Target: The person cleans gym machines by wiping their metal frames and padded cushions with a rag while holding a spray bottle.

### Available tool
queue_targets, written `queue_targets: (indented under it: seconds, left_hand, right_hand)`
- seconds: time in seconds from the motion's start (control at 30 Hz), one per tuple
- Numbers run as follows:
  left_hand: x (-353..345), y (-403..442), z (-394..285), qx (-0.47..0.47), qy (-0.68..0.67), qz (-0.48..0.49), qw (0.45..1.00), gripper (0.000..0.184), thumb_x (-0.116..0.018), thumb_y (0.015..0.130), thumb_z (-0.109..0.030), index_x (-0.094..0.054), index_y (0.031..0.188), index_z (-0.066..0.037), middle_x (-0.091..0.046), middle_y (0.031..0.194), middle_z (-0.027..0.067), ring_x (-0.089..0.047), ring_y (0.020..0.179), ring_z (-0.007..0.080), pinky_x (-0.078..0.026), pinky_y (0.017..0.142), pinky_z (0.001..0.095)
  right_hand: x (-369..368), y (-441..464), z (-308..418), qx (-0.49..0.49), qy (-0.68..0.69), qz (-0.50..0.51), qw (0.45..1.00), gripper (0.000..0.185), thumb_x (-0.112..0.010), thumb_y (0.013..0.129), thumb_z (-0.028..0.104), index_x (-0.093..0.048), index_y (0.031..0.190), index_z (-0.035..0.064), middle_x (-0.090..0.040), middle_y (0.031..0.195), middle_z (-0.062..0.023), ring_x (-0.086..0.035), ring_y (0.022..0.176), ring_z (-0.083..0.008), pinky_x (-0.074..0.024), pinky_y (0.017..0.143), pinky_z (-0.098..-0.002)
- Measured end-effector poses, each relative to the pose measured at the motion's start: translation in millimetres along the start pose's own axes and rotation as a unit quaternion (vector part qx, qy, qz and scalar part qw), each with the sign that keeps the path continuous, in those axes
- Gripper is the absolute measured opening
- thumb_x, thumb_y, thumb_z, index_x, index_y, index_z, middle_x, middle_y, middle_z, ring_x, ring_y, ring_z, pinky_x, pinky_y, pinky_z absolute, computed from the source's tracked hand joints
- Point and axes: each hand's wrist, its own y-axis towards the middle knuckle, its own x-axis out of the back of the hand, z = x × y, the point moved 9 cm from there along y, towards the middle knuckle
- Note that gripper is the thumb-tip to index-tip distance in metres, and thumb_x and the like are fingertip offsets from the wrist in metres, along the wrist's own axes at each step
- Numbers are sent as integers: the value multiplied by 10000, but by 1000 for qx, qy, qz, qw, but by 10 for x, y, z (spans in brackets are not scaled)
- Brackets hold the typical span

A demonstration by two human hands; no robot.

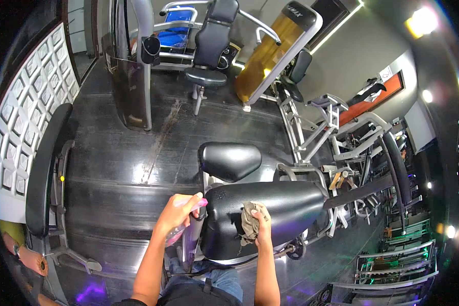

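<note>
My left hand (178,211) is closed around a spray bottle (176,235) with a pink nozzle and pinkish contents. Its nozzle points toward the near-left end of a black padded bench (275,199). Small wet-looking drops show on the padding close to that nozzle. Over the middle of the bench, my right hand (262,224) grips a crumpled grey-brown cloth (250,224). The cloth hangs at or just above the padding; whether it touches, I cannot tell. Just beyond the bench is a smaller black pad (232,160).
Weight machines with a black seat (205,76) and a yellow-brown panel (268,51) stand ahead. A long black bench (48,168) is on the left, beside another person's hand (33,261). Metal frames and racks (392,273) line the right. Dark flooring (107,204) lies between.
</note>
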Motion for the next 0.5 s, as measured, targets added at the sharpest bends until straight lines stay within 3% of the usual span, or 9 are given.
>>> queue_targets:
  seconds: [0.13, 0.2, 0.27, 0.33, 0.37, 0.4, 0.47, 0.5]
  left_hand:
    - [-238, -172, 11, -75, -76, 67, 992, 439, -525, 973, -392, -707, 878, -3, -636, 679, 58, -530, 442, 99, -416, 414, 239]
    - [-330, -263, 33, -99, -77, 79, 989, 358, -555, 971, -320, -720, 957, -3, -645, 702, 66, -543, 457, 96, -428, 419, 228]
    - [-404, -311, 69, -106, -73, 82, 988, 357, -550, 974, -304, -717, 992, 11, -657, 725, 77, -553, 466, 102, -445, 430, 227]
    - [-434, -309, 186, -94, -97, 84, 987, 359, -546, 975, -296, -715, 996, 20, -664, 733, 87, -557, 468, 107, -451, 434, 227]
    - [-470, -295, 242, -85, -119, 88, 985, 361, -542, 975, -288, -712, 1001, 29, -671, 742, 98, -561, 471, 111, -458, 438, 227]
    - [-513, -292, 271, -84, -122, 89, 985, 361, -542, 975, -288, -712, 1001, 29, -671, 742, 98, -561, 471, 111, -458, 438, 227]
    - [-521, -283, 327, -84, -184, 43, 978, 365, -538, 974, -272, -709, 972, 50, -683, 755, 119, -577, 484, 118, -462, 436, 231]
    - [-517, -267, 339, -105, -202, 22, 974, 372, -535, 973, -260, -707, 940, 68, -692, 748, 133, -583, 481, 120, -462, 432, 235]
  right_hand:
    - [-4, -31, 106, -5, 19, -2, 1000, 273, -622, 815, 154, -617, 1067, 49, -651, 939, -50, -636, 842, -137, -520, 769, -276]
    - [-55, 20, 313, -2, -194, 65, 979, 243, -659, 824, 111, -634, 1059, 57, -648, 903, -22, -607, 821, -110, -491, 714, -258]
    - [-194, 54, 619, 13, -304, 117, 945, 224, -673, 831, 112, -675, 1048, 61, -664, 914, -29, -618, 849, -120, -485, 741, -264]
    - [-389, 165, 890, 113, -427, 145, 885, 182, -672, 825, 106, -695, 999, 57, -683, 958, -43, -639, 877, -150, -493, 764, -286]
    - [-626, 127, 1079, 193, -471, 167, 844, 175, -676, 818, 131, -712, 985, 95, -687, 1011, -55, -667, 908, -216, -510, 792, -324]
    - [-702, 216, 1086, 192, -473, 166, 844, 175, -676, 818, 131, -712, 985, 95, -687, 1011, -55, -667, 908, -216, -510, 792, -324]
    - [-985, 305, 996, 255, -601, 210, 728, 188, -672, 815, 164, -720, 996, 151, -680, 1027, -51, -663, 933, -279, -522, 803, -364]
    - [-1083, 343, 962, 238, -635, 198, 708, 191, -667, 805, 206, -726, 987, 202, -674, 1022, -52, -647, 939, -314, -522, 820, -399]
